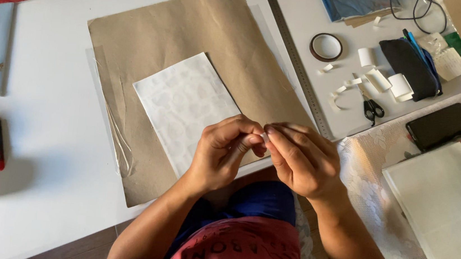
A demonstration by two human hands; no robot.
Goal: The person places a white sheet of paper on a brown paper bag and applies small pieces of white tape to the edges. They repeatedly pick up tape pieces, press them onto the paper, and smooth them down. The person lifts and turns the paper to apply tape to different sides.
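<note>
Both hands, left hand (221, 151) and right hand (299, 160), meet with fingers (252, 141) pinched shut on a small white tape scrap (264, 136), just below the white sheet (184, 108) on brown paper (194, 41); risk: scrap folding onto itself or sticking to skin.
</note>
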